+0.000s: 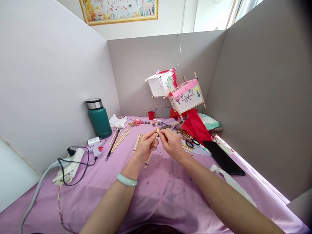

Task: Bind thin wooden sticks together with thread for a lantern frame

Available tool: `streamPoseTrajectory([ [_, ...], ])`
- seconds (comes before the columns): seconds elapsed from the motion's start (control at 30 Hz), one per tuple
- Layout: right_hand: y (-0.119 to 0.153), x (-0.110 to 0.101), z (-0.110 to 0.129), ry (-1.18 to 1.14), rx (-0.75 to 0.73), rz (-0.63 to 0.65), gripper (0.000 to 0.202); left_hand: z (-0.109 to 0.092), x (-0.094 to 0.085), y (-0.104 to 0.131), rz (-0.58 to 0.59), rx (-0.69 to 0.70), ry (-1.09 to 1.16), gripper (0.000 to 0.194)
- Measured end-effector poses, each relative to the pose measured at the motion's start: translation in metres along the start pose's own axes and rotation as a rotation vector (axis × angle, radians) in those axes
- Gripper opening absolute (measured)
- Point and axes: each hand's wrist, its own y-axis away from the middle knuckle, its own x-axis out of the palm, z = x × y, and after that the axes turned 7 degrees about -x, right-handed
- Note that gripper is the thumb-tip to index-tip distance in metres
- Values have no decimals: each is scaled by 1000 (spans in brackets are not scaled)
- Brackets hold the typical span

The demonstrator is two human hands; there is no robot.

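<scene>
My left hand is closed around wooden sticks, tied with dark bands near their lower end and tilted, top end pointing away from me. At that top end my right hand pinches with thumb and forefinger. Whatever lies between those fingertips is too small to make out. Just left of my left hand, another bundle of wooden sticks lies on the purple cloth. A dark metal tool shows beyond my right hand, its kind unclear.
Left stand a green bottle, a glue gun, a power strip and loose sticks. Two paper lanterns hang at the back. Scissors, red cloth and a black phone lie right. Grey panels enclose the table.
</scene>
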Motion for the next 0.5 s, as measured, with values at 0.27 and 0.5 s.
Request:
streamPoseTrajectory([
  [0.27, -2, 1, -2, -117, 10, 8, 19, 0, -1, -1, 58, 12, 106, 44],
  [0.5, 2, 5, 2, -93, 43, -114, 16, 0, 0, 0, 75, -68, 209, 37],
])
